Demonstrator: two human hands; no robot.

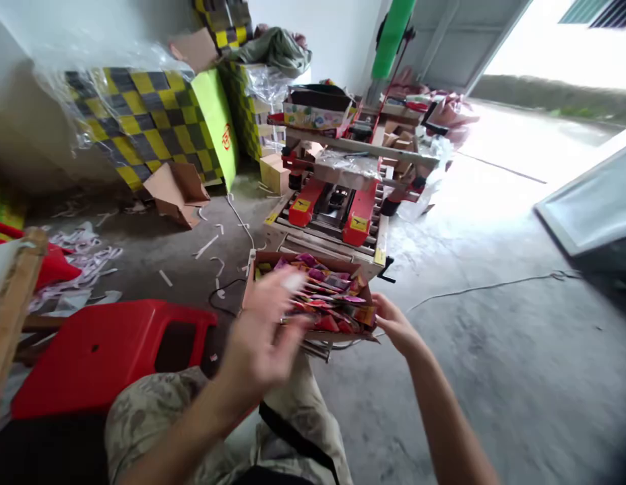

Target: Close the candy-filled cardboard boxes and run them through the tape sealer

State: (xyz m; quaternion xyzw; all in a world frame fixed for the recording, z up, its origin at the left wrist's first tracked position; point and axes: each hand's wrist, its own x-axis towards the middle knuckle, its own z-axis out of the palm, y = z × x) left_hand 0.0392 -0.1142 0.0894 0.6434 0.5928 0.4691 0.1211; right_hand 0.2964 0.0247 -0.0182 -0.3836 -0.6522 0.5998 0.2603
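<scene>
An uncovered cardboard box (249, 286) full of small purple, red and orange packets (327, 286) rests at the near end of a roller conveyor (317, 248). Blurred by motion, my left hand (267, 323) is over the box's left part, thumb and fingers apart. Something whitish shows at its fingertips; whether it is a covering or an object cannot be made out. My right hand (391, 322) grips the box's right side, with some of its fingers hidden.
Beyond the box stands a carton-sealing machine (337, 202) with red side belts. A red plastic stool (110, 350) is at my left. Yellow-and-black checked cartons (145, 121) are stacked behind, near an opened carton (176, 192). A cable (474, 289) crosses the floor at right.
</scene>
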